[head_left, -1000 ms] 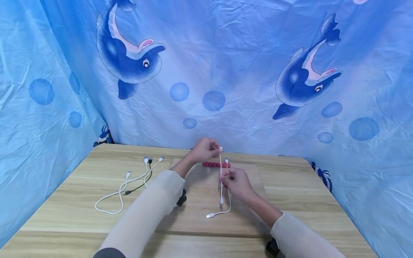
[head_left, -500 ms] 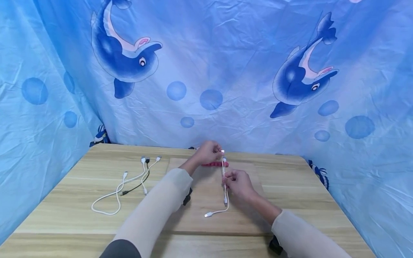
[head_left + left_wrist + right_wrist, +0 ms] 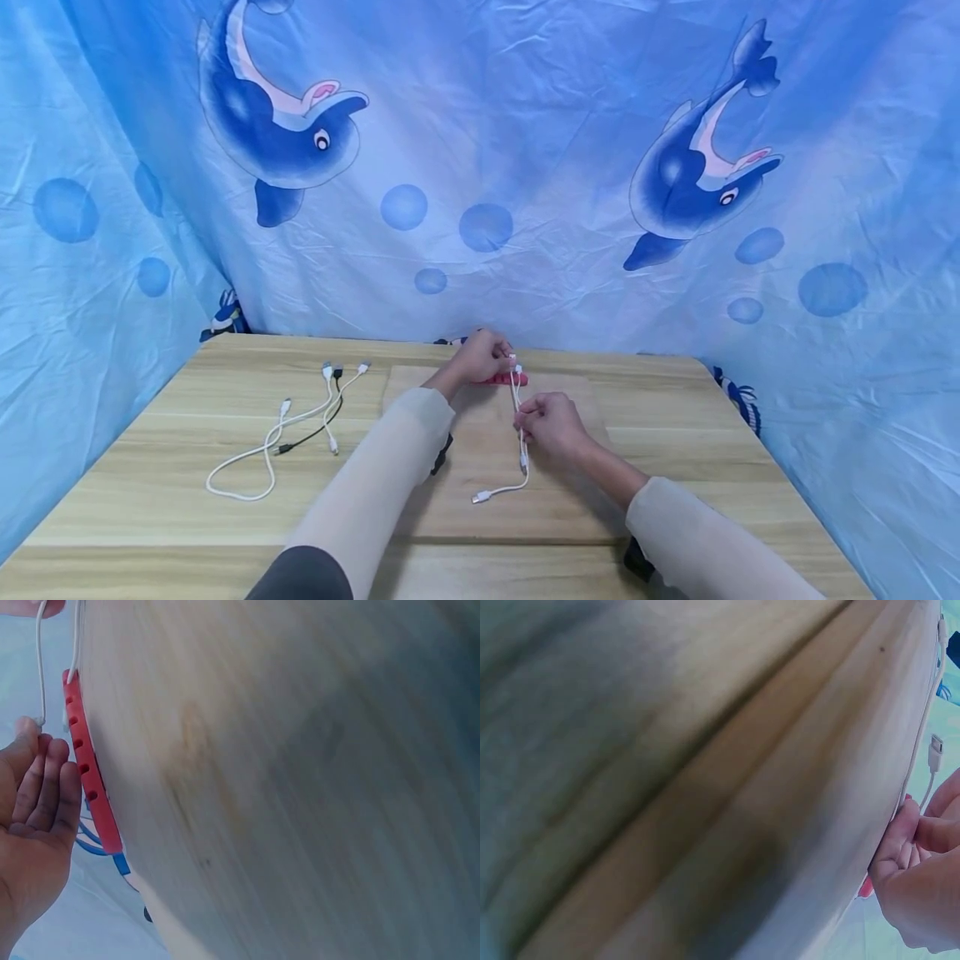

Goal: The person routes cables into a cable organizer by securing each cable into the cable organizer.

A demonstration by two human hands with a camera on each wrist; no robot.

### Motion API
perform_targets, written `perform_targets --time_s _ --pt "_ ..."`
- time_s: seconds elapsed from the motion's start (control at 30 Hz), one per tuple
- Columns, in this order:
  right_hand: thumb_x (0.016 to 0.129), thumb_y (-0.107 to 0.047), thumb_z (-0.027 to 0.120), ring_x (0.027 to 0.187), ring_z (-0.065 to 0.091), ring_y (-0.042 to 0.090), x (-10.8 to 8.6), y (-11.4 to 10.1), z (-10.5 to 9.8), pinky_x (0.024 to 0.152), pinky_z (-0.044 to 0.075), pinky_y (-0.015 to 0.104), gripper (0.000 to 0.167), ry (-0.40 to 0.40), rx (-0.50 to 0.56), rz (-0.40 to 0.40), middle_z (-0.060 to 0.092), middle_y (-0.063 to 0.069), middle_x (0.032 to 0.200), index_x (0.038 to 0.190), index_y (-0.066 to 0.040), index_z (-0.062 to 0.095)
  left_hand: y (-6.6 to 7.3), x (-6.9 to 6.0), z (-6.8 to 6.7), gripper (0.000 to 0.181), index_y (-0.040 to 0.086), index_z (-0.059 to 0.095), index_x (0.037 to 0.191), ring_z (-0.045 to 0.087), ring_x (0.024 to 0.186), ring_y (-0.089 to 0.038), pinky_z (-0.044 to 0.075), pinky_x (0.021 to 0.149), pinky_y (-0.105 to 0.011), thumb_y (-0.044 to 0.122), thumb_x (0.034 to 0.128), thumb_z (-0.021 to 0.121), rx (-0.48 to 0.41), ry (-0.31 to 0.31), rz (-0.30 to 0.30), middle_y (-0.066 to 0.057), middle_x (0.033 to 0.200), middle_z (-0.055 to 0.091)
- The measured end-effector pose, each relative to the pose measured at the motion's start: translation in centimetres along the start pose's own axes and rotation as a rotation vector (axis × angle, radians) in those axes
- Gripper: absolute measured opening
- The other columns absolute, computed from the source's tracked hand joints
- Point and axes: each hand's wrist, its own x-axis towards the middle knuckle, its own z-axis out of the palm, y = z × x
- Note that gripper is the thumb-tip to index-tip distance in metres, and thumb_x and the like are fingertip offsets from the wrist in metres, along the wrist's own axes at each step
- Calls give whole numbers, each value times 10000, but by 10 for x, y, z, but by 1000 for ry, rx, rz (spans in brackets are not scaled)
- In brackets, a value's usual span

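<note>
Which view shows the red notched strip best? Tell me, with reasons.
Left wrist: the red notched strip is large there, its notches plain. The head view shows it small, partly hidden behind the left hand. The right wrist view shows only small red bits beside the right hand, probably this strip.

Mostly blue and pale tan, with white and a touch of red

The curtain [image 3: 562, 125] across the head view's upper half is blue, deeper at the top, paler below, printed with round mid-blue spots [image 3: 486, 227]. Dark blue dolphins [image 3: 243, 112] with whitish-pink bellies and pink mouths mark its upper left and upper right. Below, the table [image 3: 172, 475] is yellowish tan with streaky grain; the board [image 3: 450, 508] at lower centre is a pinker tan. The held cable [image 3: 523, 462], at centre, is white. At left, the looped cable [image 3: 240, 497] is white and the thin cable [image 3: 303, 439] black. The strip [image 3: 91, 778], left in the left wrist view, is red. The sleeves [image 3: 375, 475] are cream.
</note>
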Motion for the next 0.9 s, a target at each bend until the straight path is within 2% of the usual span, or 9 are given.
perform_targets --time_s 0.17,0.4,0.63,0.77,0.9 --pt "925 94 650 596 630 128 3 -3 2 586 571 273 59 -5 -3 35 719 141 754 875 84 679 -2 2 3 98 41 743 919 624 791 -150 525 737 -279 126 966 728 33 -10 5 -37 847 702" --pt "908 95 672 576 649 122 9 -5 3 590 588 276 57 5 -24 67 716 129 735 861 87 703 -1 5 5 115 61 750 887 605 784 -145 507 735 -271 138 969 727 65 -18 -34 -29 848 694" --pt "914 79 674 616 662 136 12 -7 0 611 590 279 26 -31 -36 112 714 129 774 911 98 690 2 7 3 112 49 739 905 617 801 -162 516 749 -288 123 981 707 75 -51 -32 -48 878 699" --pt "910 92 669 618 666 135 14 -8 0 621 597 286 29 -37 -45 119 717 115 770 915 100 696 2 9 3 127 57 714 887 591 790 -160 499 749 -293 139 984 707 119 -55 -39 -41 874 679" --pt "912 98 665 600 662 130 16 -8 0 620 604 297 35 -33 -62 118 726 123 762 908 114 695 2 11 4 194 61 669 824 516 712 -155 441 702 -282 158 987 705 176 -64 -39 -19 777 608"
